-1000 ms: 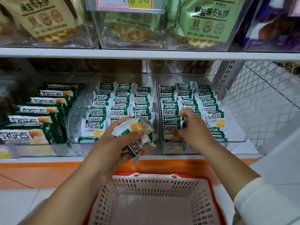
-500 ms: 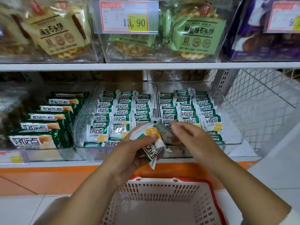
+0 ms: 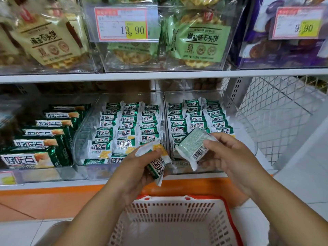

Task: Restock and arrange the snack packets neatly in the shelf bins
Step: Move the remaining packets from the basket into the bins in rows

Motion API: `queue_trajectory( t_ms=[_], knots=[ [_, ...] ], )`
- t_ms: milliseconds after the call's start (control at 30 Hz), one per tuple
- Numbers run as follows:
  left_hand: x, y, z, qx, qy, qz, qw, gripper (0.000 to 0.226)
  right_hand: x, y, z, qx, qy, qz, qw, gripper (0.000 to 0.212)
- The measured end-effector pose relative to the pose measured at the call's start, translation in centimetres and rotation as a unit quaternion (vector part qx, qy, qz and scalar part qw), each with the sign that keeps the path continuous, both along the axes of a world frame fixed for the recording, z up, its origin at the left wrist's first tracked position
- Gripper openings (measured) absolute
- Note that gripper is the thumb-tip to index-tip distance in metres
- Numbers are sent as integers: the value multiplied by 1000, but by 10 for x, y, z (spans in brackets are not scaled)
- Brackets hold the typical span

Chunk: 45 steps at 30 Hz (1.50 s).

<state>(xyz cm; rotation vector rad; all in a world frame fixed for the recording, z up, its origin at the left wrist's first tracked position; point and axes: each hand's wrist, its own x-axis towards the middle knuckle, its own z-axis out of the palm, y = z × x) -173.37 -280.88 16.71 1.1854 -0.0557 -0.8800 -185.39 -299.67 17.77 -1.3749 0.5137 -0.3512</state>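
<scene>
My left hand (image 3: 140, 167) grips a small bunch of packets (image 3: 157, 167), green and white, thumb pressed across the top one. I cannot tell how many it holds. The bunch hangs in front of the lower shelf (image 3: 53, 186), at its front edge, level with the gap between two clear bins.

My right hand (image 3: 230, 157) pinches a single packet (image 3: 192, 144) between thumb and fingers. It is tilted, back side up, with the barcode showing, just over the front edge of the right bin (image 3: 193, 94).

The middle bin (image 3: 85, 125) and the right bin each hold three rows of the same packets, standing on edge, labels facing up. At the shelf's left end, larger green packs (image 3: 35, 144) lie stacked in steps.

Below my hands sits a white basket (image 3: 170, 215) with a red rim. The upper shelf carries bagged biscuits and a price tag (image 3: 124, 23) reading 13.90.
</scene>
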Motion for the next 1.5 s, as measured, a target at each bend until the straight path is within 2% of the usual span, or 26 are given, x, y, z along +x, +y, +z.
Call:
queue_trajectory(
  t_ms=[133,200,333,400,467,533,600,767,867,933,1000,1167,1233,1267,1367,1433,1500],
  knots=[
    [-4,1,2,1,-31,-51,998,57,7,14,-4,20,2,29,999,29],
    [-5,1,3,-1,-36,-40,999,58,10,20,-5,15,2,29,999,30],
    [0,3,3,14,-44,4,999,47,10,26,1,-67,-2,51,996,36],
    [0,4,3,26,-43,14,999,39,8,29,3,-105,6,97,990,39],
    [1,5,4,26,-35,18,999,35,7,33,6,-126,40,164,978,52],
    [2,7,5,21,-25,15,999,37,8,35,1,-178,66,186,964,66],
    [3,8,5,13,-18,6,1000,39,10,36,0,-205,66,145,966,63],
    [5,10,4,31,-58,3,998,54,10,30,4,-165,73,96,979,29],
    [6,9,3,37,-84,-16,996,66,7,30,8,-87,79,107,987,37],
    [2,7,3,31,-91,-42,994,67,5,34,9,-64,67,126,988,29],
    [-3,4,3,15,-87,-58,994,66,4,39,8,-59,65,148,985,35],
    [-7,1,2,-3,-82,-23,996,53,6,42,5,-119,98,131,979,44],
    [-8,1,1,1,-81,-20,996,52,7,41,-1,-164,106,114,974,53],
    [-8,1,0,7,-81,-23,996,54,8,41,-1,-171,103,100,975,52],
    [-7,2,-1,24,-76,-18,997,58,11,26,6,-159,79,35,984,26],
    [-2,3,-3,41,-84,-6,996,48,14,-2,9,-231,78,-35,969,22],
    [3,4,-3,52,-88,5,995,39,16,-36,6,-324,92,-74,939,25]
  ],
)
